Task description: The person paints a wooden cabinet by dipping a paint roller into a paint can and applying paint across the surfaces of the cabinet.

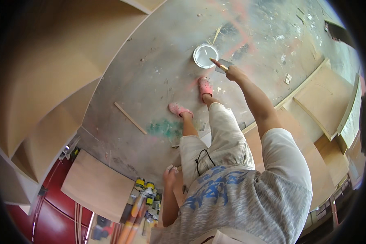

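Observation:
My right hand [234,73] reaches forward, closed around a putty knife [224,65] with a flat grey blade. A brownish handle with a greenish tip points toward the white bucket [195,54]; a second tool may be in the same grip. The bucket stands on the floor just ahead of my feet, with pale grey-white stuff inside. Low beside my left thigh, my left hand [171,175] has its fingers curled. White shows at those fingertips, but whether they hold anything is too small to make out.
A large curved wooden cabinet [65,53] fills the left. Near my pink clogs [205,86] lies a thin wood strip [130,117]. Yellow-and-black cans [140,182] crowd beside a wooden panel [97,183] at lower left. Boards [325,93] lie on the right.

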Demonstrator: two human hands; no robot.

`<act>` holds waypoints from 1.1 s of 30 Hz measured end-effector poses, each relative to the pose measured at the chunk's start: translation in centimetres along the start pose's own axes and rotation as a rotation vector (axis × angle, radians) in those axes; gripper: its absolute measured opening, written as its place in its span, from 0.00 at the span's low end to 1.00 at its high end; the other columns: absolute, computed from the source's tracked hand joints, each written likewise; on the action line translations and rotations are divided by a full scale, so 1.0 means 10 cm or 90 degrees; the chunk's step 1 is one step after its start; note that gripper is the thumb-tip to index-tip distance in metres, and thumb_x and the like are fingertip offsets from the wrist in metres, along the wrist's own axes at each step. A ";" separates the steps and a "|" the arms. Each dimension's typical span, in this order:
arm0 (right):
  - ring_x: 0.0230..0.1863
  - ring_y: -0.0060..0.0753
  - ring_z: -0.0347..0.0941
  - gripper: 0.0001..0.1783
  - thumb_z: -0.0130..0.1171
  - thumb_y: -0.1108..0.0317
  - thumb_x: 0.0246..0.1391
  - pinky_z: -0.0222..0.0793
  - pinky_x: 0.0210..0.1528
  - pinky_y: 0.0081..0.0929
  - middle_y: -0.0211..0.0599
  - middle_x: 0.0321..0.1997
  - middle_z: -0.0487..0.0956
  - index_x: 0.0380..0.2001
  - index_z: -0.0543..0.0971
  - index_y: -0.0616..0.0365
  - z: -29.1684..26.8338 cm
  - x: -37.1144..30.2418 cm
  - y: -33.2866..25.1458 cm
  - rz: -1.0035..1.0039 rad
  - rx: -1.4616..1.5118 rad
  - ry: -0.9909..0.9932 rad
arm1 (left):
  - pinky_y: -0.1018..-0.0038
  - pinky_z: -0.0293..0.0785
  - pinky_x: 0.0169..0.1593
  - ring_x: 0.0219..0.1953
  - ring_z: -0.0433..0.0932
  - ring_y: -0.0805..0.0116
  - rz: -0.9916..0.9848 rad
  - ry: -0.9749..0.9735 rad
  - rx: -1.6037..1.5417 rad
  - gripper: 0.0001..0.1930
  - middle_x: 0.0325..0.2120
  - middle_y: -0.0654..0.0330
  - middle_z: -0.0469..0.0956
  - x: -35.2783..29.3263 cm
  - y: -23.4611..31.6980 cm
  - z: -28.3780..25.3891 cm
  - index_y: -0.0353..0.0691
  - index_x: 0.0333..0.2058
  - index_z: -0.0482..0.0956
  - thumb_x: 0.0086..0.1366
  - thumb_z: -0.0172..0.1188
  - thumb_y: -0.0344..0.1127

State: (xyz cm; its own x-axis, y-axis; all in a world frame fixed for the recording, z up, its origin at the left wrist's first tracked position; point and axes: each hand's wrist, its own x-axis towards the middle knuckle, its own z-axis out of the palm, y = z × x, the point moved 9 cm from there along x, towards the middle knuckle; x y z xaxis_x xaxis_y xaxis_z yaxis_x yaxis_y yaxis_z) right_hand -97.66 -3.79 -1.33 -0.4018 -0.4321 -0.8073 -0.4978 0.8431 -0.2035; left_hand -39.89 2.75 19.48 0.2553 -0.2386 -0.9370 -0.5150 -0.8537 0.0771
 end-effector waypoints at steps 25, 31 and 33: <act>0.13 0.37 0.67 0.17 0.43 0.60 0.49 0.60 0.11 0.32 0.43 0.14 0.69 0.20 0.70 0.65 1.06 -0.60 0.06 0.008 0.098 -0.010 | 0.70 0.66 0.44 0.40 0.72 0.59 0.234 0.080 0.193 0.22 0.37 0.51 0.73 -0.05 -0.09 -0.51 0.37 0.40 0.72 0.47 0.57 0.43; 0.13 0.34 0.65 0.08 0.41 0.68 0.47 0.57 0.08 0.28 0.41 0.16 0.67 0.31 0.64 0.59 1.58 -0.95 0.04 0.179 0.653 -0.239 | 0.69 0.66 0.43 0.41 0.72 0.58 0.239 0.116 0.172 0.22 0.37 0.50 0.73 0.01 -0.14 -1.15 0.37 0.40 0.72 0.47 0.57 0.45; 0.13 0.33 0.64 0.07 0.41 0.69 0.47 0.57 0.09 0.27 0.40 0.17 0.67 0.30 0.64 0.59 1.54 -0.91 -0.07 0.116 0.545 -0.195 | 0.69 0.66 0.44 0.41 0.71 0.57 0.218 0.112 0.158 0.23 0.38 0.49 0.72 0.13 -0.24 -1.32 0.36 0.40 0.71 0.48 0.57 0.46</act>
State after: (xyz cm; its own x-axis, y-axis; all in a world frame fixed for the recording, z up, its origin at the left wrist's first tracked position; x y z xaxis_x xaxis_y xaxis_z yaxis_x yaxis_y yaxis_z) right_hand -81.83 4.48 -2.32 -0.1372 -0.2685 -0.9535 0.3395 0.8915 -0.2999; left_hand -27.53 -1.65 22.57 0.1601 -0.5811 -0.7979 -0.7687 -0.5805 0.2685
